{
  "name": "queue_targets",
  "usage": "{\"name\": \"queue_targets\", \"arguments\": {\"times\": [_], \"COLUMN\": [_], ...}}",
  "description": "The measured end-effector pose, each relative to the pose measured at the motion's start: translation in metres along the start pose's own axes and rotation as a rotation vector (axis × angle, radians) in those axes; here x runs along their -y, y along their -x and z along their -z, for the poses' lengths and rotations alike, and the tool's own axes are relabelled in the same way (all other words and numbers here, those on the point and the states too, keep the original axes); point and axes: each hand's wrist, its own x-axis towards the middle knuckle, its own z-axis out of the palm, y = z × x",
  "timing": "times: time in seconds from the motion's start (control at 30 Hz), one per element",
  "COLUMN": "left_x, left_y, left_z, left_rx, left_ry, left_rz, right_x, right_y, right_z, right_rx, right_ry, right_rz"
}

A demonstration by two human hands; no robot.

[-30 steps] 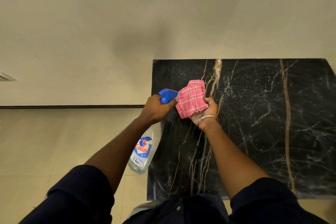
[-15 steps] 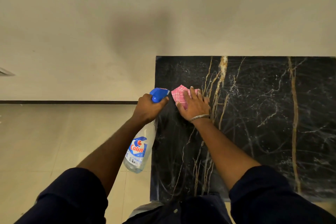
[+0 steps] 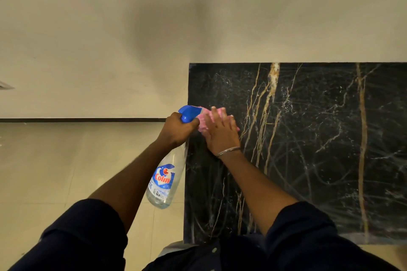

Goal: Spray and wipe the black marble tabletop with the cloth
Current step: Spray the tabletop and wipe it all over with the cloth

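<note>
- Filling the right of my view, the black marble bench (image 3: 308,160) runs its long side left to right, with its far edge against the pale wall (image 3: 110,28). Gold and white veins cross it. I cannot tell whether the faint pale streaks are spray or stone.
- The tiled floor (image 3: 44,171) lies left of the bench, beyond its left edge.
- The spray bottle (image 3: 164,180) hangs outside that left edge, over the floor. Its blue trigger head is up and away from me, and its clear body tilts back toward me.
- My right hand (image 3: 220,134) lies flat, fingers straight and close together, pressing the cloth down. It sits just inside the left edge, about midway between the near and far edges.
- My left hand (image 3: 178,130) is curled round the bottle's neck under the trigger head, just beside the right hand.
- The pink cloth (image 3: 206,120) is bunched under my right palm and fingers, on the marble. Only its blurred left part shows.
- A thin metal bracelet (image 3: 229,151) circles my right wrist.
- I judge this to be the start of a wiping stroke. Nearly all the bench lies to the right of the cloth, so the stroke should run rightward along the long axis. The right hand should drive it while the left holds the bottle off the edge.
</note>
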Motion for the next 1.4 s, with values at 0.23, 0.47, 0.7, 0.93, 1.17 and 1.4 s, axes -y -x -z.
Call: {"name": "queue_targets", "arguments": {"times": [0.23,0.47,0.7,0.93,1.17,1.4], "left_x": [-0.010,-0.006,0.005,-0.003,-0.003,0.008], "left_y": [-0.004,0.004,0.011,0.013,0.020,0.032], "left_z": [-0.006,-0.001,-0.002,-0.012,-0.015,-0.009], "left_rx": [0.038,0.048,-0.003,0.042,0.049,-0.013], "left_ry": [0.039,0.079,0.011,0.038,0.075,0.039], "left_rz": [-0.003,0.000,0.031,0.048,0.017,0.022], "right_x": [-0.094,-0.004,0.053,-0.026,-0.060,0.046], "right_y": [0.028,0.015,0.013,0.044,0.062,0.056], "right_z": [0.002,-0.003,-0.011,-0.011,-0.014,-0.017], "right_rx": [-0.090,-0.052,0.004,-0.040,-0.096,-0.038], "right_ry": [-0.101,-0.136,-0.093,-0.103,-0.111,-0.219], "right_rz": [-0.439,-0.303,-0.075,-0.251,-0.518,-0.245]}}
